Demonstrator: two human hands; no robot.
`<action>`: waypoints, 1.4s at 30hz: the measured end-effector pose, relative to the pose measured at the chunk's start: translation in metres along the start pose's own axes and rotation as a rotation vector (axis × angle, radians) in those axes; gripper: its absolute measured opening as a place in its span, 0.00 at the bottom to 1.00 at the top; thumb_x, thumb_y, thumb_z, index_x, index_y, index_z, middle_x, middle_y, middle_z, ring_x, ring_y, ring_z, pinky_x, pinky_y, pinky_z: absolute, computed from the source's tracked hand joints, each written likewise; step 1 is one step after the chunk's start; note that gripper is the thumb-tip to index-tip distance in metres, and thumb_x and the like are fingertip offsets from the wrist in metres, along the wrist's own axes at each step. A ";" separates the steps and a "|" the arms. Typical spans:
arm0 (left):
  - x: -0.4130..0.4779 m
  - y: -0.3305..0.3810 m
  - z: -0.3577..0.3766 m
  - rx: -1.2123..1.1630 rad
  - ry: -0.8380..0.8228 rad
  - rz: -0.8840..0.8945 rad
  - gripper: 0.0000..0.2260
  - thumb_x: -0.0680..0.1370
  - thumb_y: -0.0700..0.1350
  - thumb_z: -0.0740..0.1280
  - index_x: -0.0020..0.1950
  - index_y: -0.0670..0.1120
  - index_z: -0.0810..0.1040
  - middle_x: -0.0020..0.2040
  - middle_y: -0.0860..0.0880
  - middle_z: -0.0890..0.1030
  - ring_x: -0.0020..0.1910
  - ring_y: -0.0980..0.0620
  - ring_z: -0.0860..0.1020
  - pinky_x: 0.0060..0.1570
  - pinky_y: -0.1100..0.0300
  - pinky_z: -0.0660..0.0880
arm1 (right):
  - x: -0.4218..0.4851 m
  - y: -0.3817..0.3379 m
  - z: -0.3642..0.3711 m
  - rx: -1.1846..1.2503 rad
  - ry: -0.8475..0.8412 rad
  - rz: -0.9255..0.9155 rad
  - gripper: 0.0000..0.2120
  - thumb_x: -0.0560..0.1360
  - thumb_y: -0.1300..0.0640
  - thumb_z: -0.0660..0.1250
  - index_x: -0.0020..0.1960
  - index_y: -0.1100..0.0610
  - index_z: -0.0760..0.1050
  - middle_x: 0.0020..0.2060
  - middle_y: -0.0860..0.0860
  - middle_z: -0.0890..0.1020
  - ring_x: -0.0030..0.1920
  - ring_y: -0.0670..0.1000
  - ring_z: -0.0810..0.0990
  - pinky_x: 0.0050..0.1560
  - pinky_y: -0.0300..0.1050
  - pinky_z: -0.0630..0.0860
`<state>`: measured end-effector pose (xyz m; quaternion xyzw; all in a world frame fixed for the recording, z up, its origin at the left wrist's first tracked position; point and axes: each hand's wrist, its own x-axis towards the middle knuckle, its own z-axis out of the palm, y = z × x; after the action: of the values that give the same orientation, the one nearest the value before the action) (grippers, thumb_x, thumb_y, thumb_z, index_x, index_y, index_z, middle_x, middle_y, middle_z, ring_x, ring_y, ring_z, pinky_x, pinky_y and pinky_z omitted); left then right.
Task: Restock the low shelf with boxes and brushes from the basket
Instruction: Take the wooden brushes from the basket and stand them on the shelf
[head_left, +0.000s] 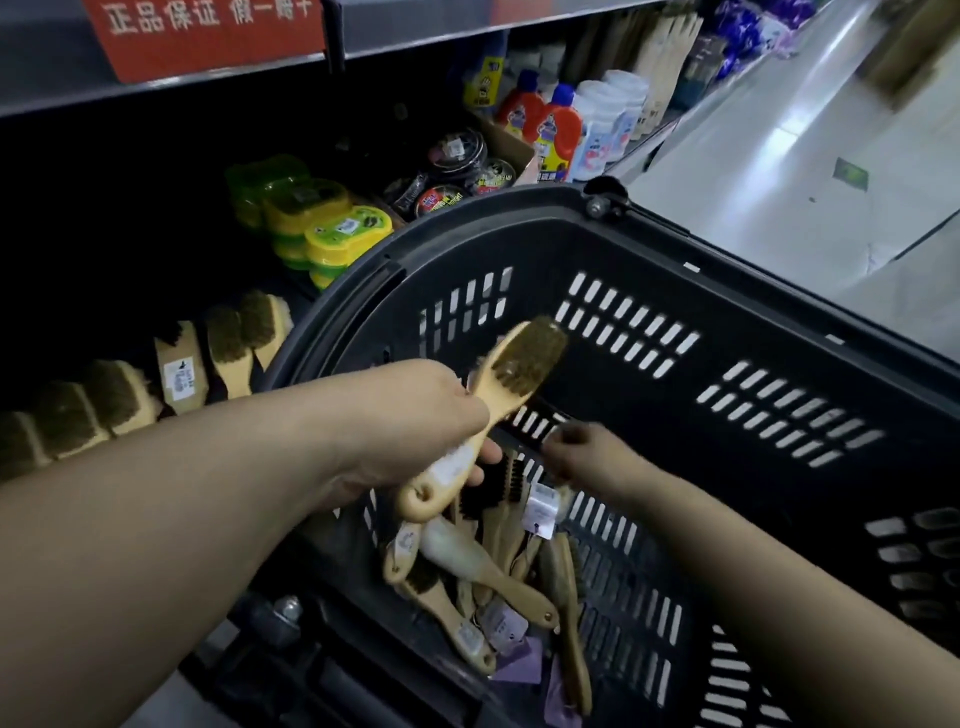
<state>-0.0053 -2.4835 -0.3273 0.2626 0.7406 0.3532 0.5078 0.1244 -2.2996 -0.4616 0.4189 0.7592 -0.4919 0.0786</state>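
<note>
My left hand (415, 415) grips a wooden brush (498, 395) by its handle, bristle head pointing up and right, above the black plastic basket (675, 332). My right hand (582, 452) reaches down inside the basket over a pile of several wooden brushes (498, 571); its fingers are blurred, so I cannot make out whether it holds one. On the low shelf at left stands a row of several brushes (182, 364), bristles facing out.
Yellow-green sponge packs (322, 228) and round black tins (457, 166) sit on the shelf behind the basket. Bottles (556, 130) stand farther right. A red sign (208, 31) hangs on the upper shelf edge. The pale aisle floor (805, 130) runs along the right.
</note>
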 end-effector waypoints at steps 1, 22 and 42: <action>0.000 0.000 0.000 0.024 0.013 0.011 0.09 0.79 0.39 0.58 0.45 0.42 0.78 0.34 0.51 0.83 0.26 0.60 0.78 0.25 0.68 0.71 | 0.005 0.020 0.003 -0.341 0.014 0.106 0.12 0.79 0.54 0.60 0.59 0.58 0.74 0.53 0.58 0.79 0.53 0.54 0.78 0.57 0.50 0.74; 0.004 0.002 -0.002 -0.140 0.118 0.040 0.07 0.77 0.34 0.62 0.52 0.44 0.74 0.44 0.43 0.79 0.39 0.50 0.77 0.44 0.54 0.78 | -0.038 -0.066 -0.019 1.079 -0.486 -0.106 0.22 0.66 0.55 0.62 0.59 0.61 0.71 0.43 0.57 0.78 0.40 0.53 0.80 0.40 0.48 0.80; 0.000 -0.002 -0.007 -0.196 0.084 0.171 0.18 0.68 0.40 0.75 0.55 0.48 0.77 0.43 0.47 0.85 0.42 0.48 0.83 0.39 0.54 0.79 | -0.037 -0.102 0.013 0.899 -0.076 -0.448 0.26 0.74 0.37 0.55 0.54 0.56 0.79 0.50 0.56 0.83 0.49 0.53 0.82 0.51 0.45 0.80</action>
<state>-0.0118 -2.4864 -0.3279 0.2587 0.6980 0.4767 0.4675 0.0716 -2.3471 -0.3792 0.2198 0.5402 -0.7899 -0.1893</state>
